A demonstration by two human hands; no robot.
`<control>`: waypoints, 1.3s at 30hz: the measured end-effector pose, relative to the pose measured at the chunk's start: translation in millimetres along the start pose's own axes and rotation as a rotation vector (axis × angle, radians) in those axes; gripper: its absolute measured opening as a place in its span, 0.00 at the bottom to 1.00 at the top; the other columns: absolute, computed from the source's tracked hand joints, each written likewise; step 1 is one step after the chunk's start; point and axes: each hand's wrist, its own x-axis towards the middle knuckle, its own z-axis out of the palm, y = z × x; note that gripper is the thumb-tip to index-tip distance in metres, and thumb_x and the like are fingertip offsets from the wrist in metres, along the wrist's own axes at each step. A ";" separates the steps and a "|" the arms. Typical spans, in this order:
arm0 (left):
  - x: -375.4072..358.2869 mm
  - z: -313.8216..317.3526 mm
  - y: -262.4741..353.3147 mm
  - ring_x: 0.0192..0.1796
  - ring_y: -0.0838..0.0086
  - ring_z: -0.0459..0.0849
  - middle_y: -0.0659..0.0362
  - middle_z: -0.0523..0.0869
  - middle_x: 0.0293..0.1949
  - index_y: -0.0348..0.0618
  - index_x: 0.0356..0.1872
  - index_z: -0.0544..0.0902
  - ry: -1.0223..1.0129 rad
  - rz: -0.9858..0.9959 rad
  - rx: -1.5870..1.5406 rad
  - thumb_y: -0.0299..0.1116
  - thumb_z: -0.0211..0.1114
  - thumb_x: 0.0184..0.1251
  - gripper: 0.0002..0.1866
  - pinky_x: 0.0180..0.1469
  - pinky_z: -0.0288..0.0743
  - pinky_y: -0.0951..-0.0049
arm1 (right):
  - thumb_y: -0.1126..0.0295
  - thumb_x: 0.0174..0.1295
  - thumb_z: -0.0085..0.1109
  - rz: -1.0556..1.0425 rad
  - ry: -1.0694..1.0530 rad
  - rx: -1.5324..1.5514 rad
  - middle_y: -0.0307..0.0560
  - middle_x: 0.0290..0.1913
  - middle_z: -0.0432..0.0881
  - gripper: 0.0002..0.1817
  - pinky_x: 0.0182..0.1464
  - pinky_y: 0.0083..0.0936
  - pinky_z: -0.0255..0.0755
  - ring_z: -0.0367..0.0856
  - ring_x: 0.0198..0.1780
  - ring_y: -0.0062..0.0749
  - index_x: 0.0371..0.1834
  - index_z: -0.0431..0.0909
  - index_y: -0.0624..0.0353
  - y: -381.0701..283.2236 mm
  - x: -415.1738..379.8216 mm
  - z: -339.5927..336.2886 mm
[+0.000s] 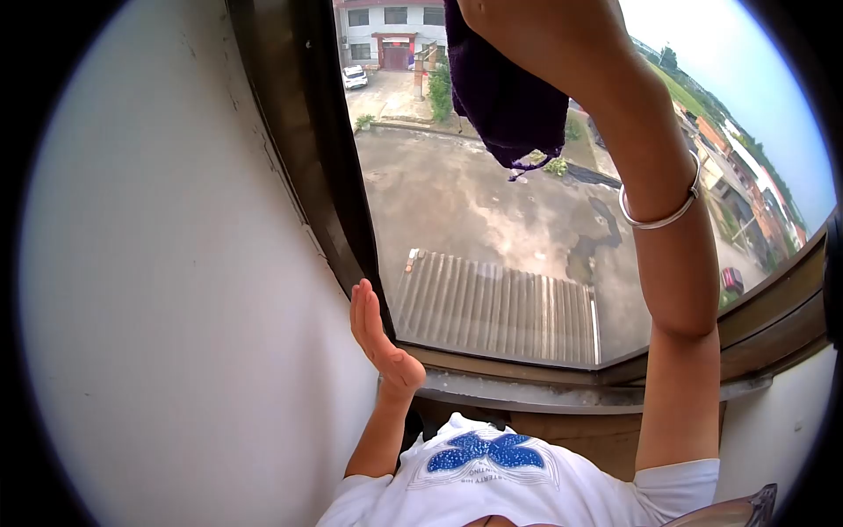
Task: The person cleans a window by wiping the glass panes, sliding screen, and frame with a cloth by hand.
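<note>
Right hand (527, 35) is up top w/ the dark purple cloth (509, 97) against the big brown-framed glass window pane (492, 255), can't tell its finger grip tho, left hand (379, 338) flat, fingers together by the frame, so prob wiping upper glass, lower part left imo.

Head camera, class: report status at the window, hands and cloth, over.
Right hand raised, gripping dark purple cloth against the window glass. Left hand open, flat beside the dark window frame. Silver bangle on right wrist. Nothing blocking the cloth.
</note>
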 end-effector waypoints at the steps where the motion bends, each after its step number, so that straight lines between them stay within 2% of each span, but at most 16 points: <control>1: -1.2 -1.8 -1.1 0.75 0.52 0.61 0.44 0.67 0.71 0.31 0.71 0.62 0.004 -0.023 -0.004 0.53 0.26 0.79 0.36 0.76 0.52 0.52 | 0.78 0.61 0.54 0.001 -0.002 0.011 0.47 0.60 0.76 0.17 0.69 0.31 0.66 0.70 0.67 0.40 0.54 0.78 0.66 -7.2 -3.7 5.3; 6: -8.7 -12.7 -2.4 0.74 0.52 0.61 0.44 0.67 0.70 0.31 0.70 0.63 -0.013 -0.086 -0.021 0.53 0.25 0.79 0.36 0.75 0.53 0.54 | 0.72 0.64 0.54 0.015 -0.214 0.009 0.41 0.64 0.76 0.18 0.72 0.31 0.63 0.69 0.69 0.33 0.57 0.79 0.56 -64.8 -53.2 16.7; 7: -10.9 -15.3 -2.5 0.74 0.53 0.61 0.44 0.67 0.70 0.31 0.70 0.63 -0.022 -0.091 -0.027 0.53 0.25 0.79 0.36 0.75 0.53 0.54 | 0.71 0.62 0.55 0.049 -0.229 -0.033 0.31 0.66 0.76 0.21 0.74 0.26 0.59 0.67 0.71 0.23 0.59 0.80 0.48 -74.7 -69.9 28.5; 13: -23.6 -30.4 -3.0 0.74 0.52 0.61 0.43 0.67 0.70 0.31 0.70 0.63 -0.016 -0.150 -0.024 0.55 0.25 0.79 0.37 0.75 0.53 0.53 | 0.69 0.65 0.50 0.003 -0.561 0.102 0.29 0.72 0.68 0.25 0.79 0.25 0.50 0.59 0.76 0.18 0.68 0.73 0.47 -148.3 -166.3 19.3; 21: -55.8 -56.6 3.4 0.75 0.52 0.60 0.44 0.68 0.70 0.31 0.70 0.63 -0.065 -0.196 0.065 0.54 0.26 0.80 0.36 0.74 0.54 0.54 | 0.68 0.66 0.50 -0.068 -0.867 0.426 0.30 0.72 0.69 0.21 0.79 0.22 0.50 0.60 0.75 0.17 0.63 0.76 0.53 -256.6 -322.9 21.8; 25: -89.4 -77.3 -3.2 0.66 0.56 0.74 0.47 0.77 0.62 0.32 0.63 0.73 -0.238 -0.355 0.049 0.38 0.43 0.79 0.22 0.67 0.66 0.59 | 0.76 0.62 0.54 0.311 -0.939 0.774 0.38 0.57 0.80 0.14 0.72 0.28 0.64 0.73 0.66 0.30 0.50 0.81 0.55 -266.8 -349.5 -18.9; 26: -104.6 -80.4 -4.4 0.61 0.60 0.78 0.50 0.80 0.60 0.38 0.61 0.77 -0.336 -0.539 0.030 0.32 0.49 0.77 0.18 0.64 0.70 0.63 | 0.80 0.61 0.52 0.512 -0.844 0.878 0.43 0.53 0.80 0.14 0.68 0.31 0.67 0.76 0.61 0.40 0.49 0.80 0.59 -269.7 -354.0 -29.0; 27: -118.1 -77.4 -7.5 0.59 0.64 0.80 0.53 0.81 0.59 0.43 0.64 0.75 -0.418 -0.602 0.035 0.33 0.54 0.76 0.18 0.61 0.73 0.65 | 0.80 0.61 0.52 0.525 -0.852 0.885 0.43 0.53 0.80 0.14 0.68 0.31 0.67 0.76 0.61 0.40 0.49 0.80 0.59 -274.2 -355.6 -39.2; 29: -140.0 -58.9 -0.2 0.60 0.65 0.79 0.52 0.79 0.60 0.46 0.70 0.69 -0.428 -0.840 -0.256 0.35 0.61 0.72 0.26 0.60 0.74 0.66 | 0.80 0.66 0.48 1.275 -0.691 1.101 0.48 0.53 0.80 0.14 0.65 0.29 0.68 0.78 0.58 0.40 0.51 0.79 0.60 -280.1 -354.3 -62.0; 32: -139.0 -31.2 29.3 0.64 0.66 0.74 0.51 0.69 0.66 0.50 0.77 0.56 -0.643 -0.912 -0.453 0.37 0.70 0.63 0.43 0.59 0.75 0.67 | 0.72 0.74 0.42 1.717 -0.644 1.673 0.46 0.67 0.71 0.22 0.69 0.25 0.60 0.68 0.68 0.30 0.70 0.66 0.63 -278.5 -328.6 -101.3; 33: -140.5 -21.1 34.7 0.64 0.68 0.75 0.52 0.72 0.67 0.47 0.74 0.63 -0.637 -0.635 -0.263 0.30 0.67 0.66 0.35 0.61 0.73 0.72 | 0.69 0.75 0.42 1.819 -0.613 1.879 0.45 0.70 0.67 0.25 0.71 0.26 0.57 0.64 0.71 0.29 0.74 0.62 0.62 -276.6 -320.7 -114.2; 34: -144.7 -15.5 31.4 0.62 0.69 0.77 0.54 0.75 0.64 0.45 0.70 0.67 -0.630 -0.731 -0.328 0.27 0.65 0.67 0.31 0.61 0.73 0.72 | 0.66 0.75 0.43 1.576 -0.693 1.789 0.45 0.72 0.64 0.27 0.74 0.29 0.54 0.60 0.74 0.30 0.76 0.59 0.60 -273.7 -328.1 -123.7; 35: -148.1 -10.5 26.3 0.60 0.69 0.79 0.56 0.79 0.60 0.42 0.67 0.72 -0.623 -0.828 -0.393 0.24 0.64 0.67 0.27 0.61 0.72 0.72 | 0.66 0.74 0.45 1.687 -0.643 1.803 0.47 0.73 0.63 0.27 0.75 0.32 0.53 0.59 0.75 0.34 0.75 0.61 0.61 -271.6 -327.6 -135.4; 36: -142.4 -7.7 25.8 0.56 0.71 0.81 0.57 0.82 0.55 0.38 0.60 0.77 -0.514 -0.867 -0.413 0.20 0.62 0.68 0.19 0.62 0.72 0.72 | 0.66 0.73 0.47 1.562 -0.733 1.574 0.49 0.72 0.65 0.26 0.74 0.33 0.54 0.60 0.74 0.36 0.73 0.63 0.61 -267.5 -339.0 -145.4; 37: -132.7 -7.0 21.1 0.56 0.72 0.80 0.56 0.82 0.55 0.37 0.60 0.76 -0.398 -0.798 -0.341 0.22 0.61 0.69 0.19 0.62 0.71 0.72 | 0.67 0.72 0.48 1.432 -0.812 1.348 0.50 0.71 0.66 0.26 0.74 0.33 0.54 0.61 0.74 0.37 0.71 0.65 0.62 -262.5 -356.6 -156.4; 39: -81.7 -9.3 12.3 0.54 0.68 0.81 0.53 0.82 0.56 0.35 0.61 0.76 -0.209 -0.461 -0.114 0.22 0.60 0.69 0.19 0.59 0.73 0.72 | 0.67 0.71 0.52 1.596 -0.861 1.158 0.51 0.60 0.78 0.18 0.67 0.32 0.66 0.74 0.64 0.40 0.60 0.75 0.63 -254.8 -388.1 -183.8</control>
